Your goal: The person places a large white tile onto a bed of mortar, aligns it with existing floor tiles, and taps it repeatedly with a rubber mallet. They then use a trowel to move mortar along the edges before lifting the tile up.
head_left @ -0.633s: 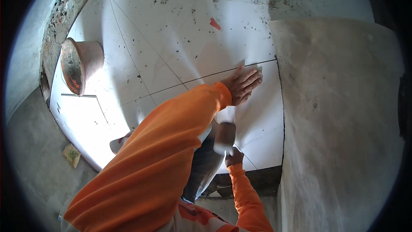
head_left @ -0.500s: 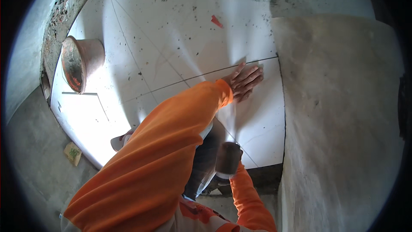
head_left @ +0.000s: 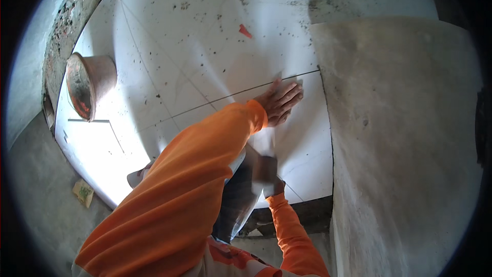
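My left hand (head_left: 281,102) lies flat on a white floor tile (head_left: 312,149), its fingers spread just below a dark joint line. My right hand (head_left: 275,188), partly hidden, grips a mallet (head_left: 265,169) whose thick, dark head is smeared by motion. The mallet head is over the near part of the tile, between my left hand and the tile's front edge; I cannot tell whether it touches the surface. Its handle is mostly out of sight. Orange sleeves cover both my arms.
A dirty bucket (head_left: 91,85) lies on its side at the left. A grey plastered wall (head_left: 394,139) borders the tiles on the right. A small red scrap (head_left: 245,30) and dark crumbs lie on the far tiles. A yellowish packet (head_left: 83,193) is at the lower left.
The mallet and my right hand have moved slightly up and left in the picture. My left hand stays flat on the tile, while the whole view has shifted a little.
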